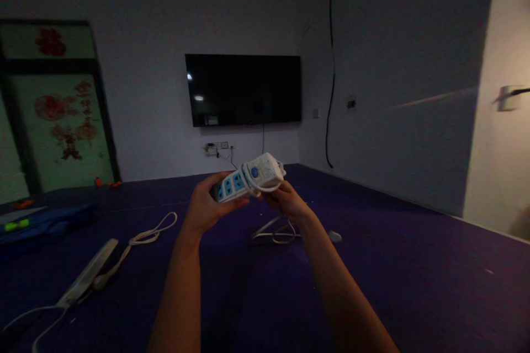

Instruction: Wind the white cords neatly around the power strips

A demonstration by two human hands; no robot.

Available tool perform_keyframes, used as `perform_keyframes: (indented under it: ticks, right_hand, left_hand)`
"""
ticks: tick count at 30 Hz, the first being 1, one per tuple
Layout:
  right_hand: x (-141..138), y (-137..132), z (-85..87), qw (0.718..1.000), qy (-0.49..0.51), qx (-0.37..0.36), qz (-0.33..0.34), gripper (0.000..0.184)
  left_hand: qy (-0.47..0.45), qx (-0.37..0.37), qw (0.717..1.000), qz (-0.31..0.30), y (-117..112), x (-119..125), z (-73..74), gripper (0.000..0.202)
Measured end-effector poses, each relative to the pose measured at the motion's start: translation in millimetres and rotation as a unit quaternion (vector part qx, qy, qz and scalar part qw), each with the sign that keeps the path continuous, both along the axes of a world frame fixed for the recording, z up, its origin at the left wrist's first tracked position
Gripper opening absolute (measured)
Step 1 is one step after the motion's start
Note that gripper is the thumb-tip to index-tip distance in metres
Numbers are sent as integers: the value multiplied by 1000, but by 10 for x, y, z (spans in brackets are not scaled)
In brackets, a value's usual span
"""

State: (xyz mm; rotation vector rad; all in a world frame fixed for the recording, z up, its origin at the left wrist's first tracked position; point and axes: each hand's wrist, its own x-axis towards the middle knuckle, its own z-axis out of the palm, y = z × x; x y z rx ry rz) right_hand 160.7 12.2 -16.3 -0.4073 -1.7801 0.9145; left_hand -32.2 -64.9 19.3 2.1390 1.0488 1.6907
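Floor strip (89, 273): white, lying on the purple surface (393, 265) at 8 o'clock from the held power strip (237, 182).
Left hand (206, 204): grips the held power strip's socket end.
Held power strip: raised above the surface, switch end tilted toward 2 o'clock, white cord (247, 176) looped round it.
Right hand (289, 201): fingers bent beneath the switch end; whether they pinch cord, I cannot tell.
Plug (334, 237): at 4 o'clock, on the surface.

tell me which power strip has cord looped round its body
The blue-socketed power strip in the left hand; the other strip lies on the purple floor, no loops visible round it.
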Motion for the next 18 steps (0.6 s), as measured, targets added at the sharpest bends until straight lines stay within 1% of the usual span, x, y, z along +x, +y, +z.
perform_keyframes:
  ticks: [2, 3, 5, 7, 10, 13, 16, 18]
  right_hand:
    - [-101, 18, -20, 999, 25, -35, 32, 43]
    - [-156, 13, -24, 998, 21, -40, 38, 43]
    - [-258, -14, -24, 998, 0, -40, 38, 43]
    - [-330, -40, -30, 998, -35, -32, 30, 39]
    - [-373, -42, -59, 996, -87, -6, 3, 30]
    - [-372, -8, -98, 994, -104, 26, -13, 17]
    - [-362, 14, -111, 993, -102, 50, -19, 17]
    - [-354, 9, -98, 991, -105, 68, -37, 19]
  left_hand:
    - [-14, 31, 998, 43, 56, -12, -32, 60]
    - [-17, 42, 997, 59, 82, -14, -49, 64]
    - [-13, 51, 995, 82, 120, -9, -81, 77]
    - [14, 48, 992, 112, 129, 0, -98, 83]
    - [78, 43, 982, 168, 93, 3, -88, 85]
    - [134, 41, 971, 192, 45, 8, -64, 87]
    - [156, 43, 967, 199, 34, 38, -56, 81]
    - [157, 50, 966, 200, 50, 61, -61, 76]
